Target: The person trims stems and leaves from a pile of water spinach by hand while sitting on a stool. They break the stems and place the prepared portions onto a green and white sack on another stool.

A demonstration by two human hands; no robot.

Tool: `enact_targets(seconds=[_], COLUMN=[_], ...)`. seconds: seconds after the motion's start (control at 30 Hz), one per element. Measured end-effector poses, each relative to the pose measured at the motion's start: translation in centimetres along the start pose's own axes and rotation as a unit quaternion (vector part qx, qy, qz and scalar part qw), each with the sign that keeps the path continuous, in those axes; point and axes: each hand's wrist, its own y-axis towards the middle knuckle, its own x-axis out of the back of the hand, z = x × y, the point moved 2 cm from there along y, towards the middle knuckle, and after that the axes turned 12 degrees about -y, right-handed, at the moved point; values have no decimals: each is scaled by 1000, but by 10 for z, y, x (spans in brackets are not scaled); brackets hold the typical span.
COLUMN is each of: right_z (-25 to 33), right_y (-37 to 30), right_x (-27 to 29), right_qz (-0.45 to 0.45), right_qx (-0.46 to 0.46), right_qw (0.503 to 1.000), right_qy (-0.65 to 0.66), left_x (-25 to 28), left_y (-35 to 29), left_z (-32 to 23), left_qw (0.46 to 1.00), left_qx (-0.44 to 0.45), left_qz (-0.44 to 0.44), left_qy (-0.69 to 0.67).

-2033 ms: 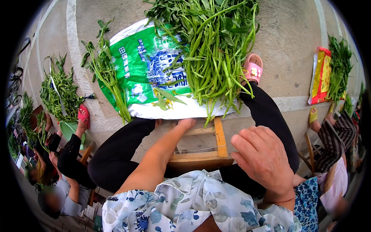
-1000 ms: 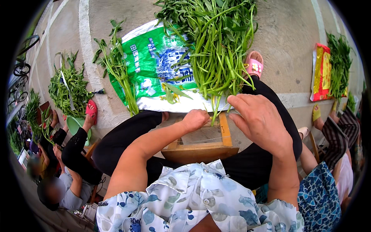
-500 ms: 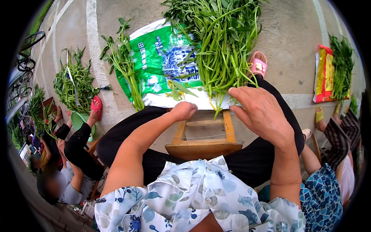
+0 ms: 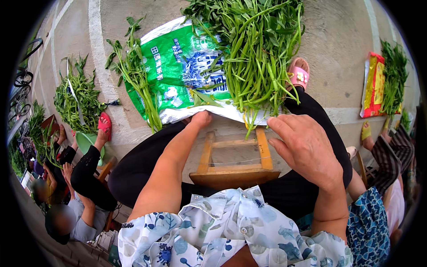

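A green and white plastic sack (image 4: 165,66) lies flat on the ground in front of me. On its right half is a big heap of leafy green stems (image 4: 255,71), cut ends toward me. Along its left side runs a smaller bunch of the same stems (image 4: 144,89). My left hand (image 4: 201,119) is closed at the sack's near white edge, its fingertips mostly hidden. Close to the near right corner, below the stem ends, hovers my right hand (image 4: 304,144), thumb and forefinger apart with nothing seen between them. A few loose leaves (image 4: 204,99) rest mid-sack.
A wooden stool (image 4: 235,171) stands between my knees. My pink sandal (image 4: 299,76) is beside the heap. At left, a person sits near a tied bundle of greens (image 4: 80,100) and a green basin (image 4: 86,142). At right lie a red-yellow bag (image 4: 373,84) and more greens (image 4: 393,80).
My left hand has shifted slightly left and up along the sack's near edge, which now looks bunched there. My right hand has dropped slightly lower, away from the stem ends.
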Motion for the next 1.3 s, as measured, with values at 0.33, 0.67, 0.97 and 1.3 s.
enact_targets(seconds=[0.33, 0.67, 0.97, 1.3], right_z=[1, -1, -4, 2], right_y=[8, 12, 15, 11], right_x=[-1, -6, -10, -7], right_qz=[-26, 25, 35, 24], right_qx=[12, -14, -9, -14], right_qw=[1000, 999, 999, 1000], right_qy=[-6, 15, 2, 1], left_x=[-58, -63, -68, -54], left_y=[6, -28, -35, -51], left_z=[28, -4, -7, -35], left_qw=[985, 968, 958, 997], left_qx=[-12, 248, 283, 62], left_qz=[46, 46, -31, 31], left_qy=[166, 7, -29, -14])
